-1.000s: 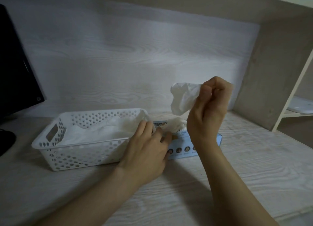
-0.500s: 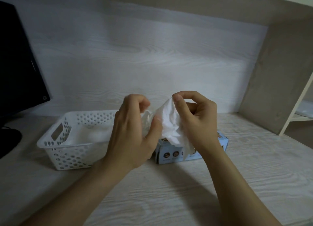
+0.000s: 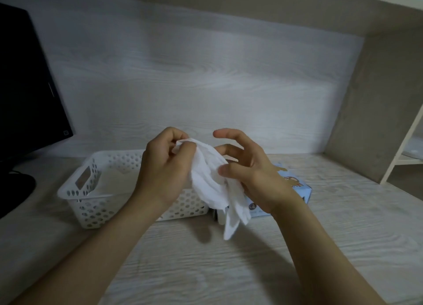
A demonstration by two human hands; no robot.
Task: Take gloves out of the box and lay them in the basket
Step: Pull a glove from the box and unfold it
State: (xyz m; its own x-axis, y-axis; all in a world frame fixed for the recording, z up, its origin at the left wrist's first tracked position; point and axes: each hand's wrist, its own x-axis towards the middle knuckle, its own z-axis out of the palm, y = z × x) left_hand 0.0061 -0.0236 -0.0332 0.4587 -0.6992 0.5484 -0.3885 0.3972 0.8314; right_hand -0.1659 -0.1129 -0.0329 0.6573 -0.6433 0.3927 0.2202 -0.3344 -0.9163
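Seen from my head camera, my left hand (image 3: 164, 167) was raised over the counter (image 3: 229, 265), its fingers curled in and pinching the top edge of a white glove (image 3: 210, 185). The glove hung crumpled between my two hands, its loose end dangling just above the counter, in front of the gap between basket and box. My right hand (image 3: 249, 174) was beside it with the fingers spread and loosely bent, gripping nothing; only the thumb lay against the glove's right side. The white perforated basket (image 3: 93, 209) stood on the counter to the left, partly behind my left hand, with pale gloves (image 3: 114, 181) lying inside. The light blue box (image 3: 297, 190) sat just right of the basket, mostly hidden by my right hand. A dark monitor (image 3: 27, 87) stood at the far left.
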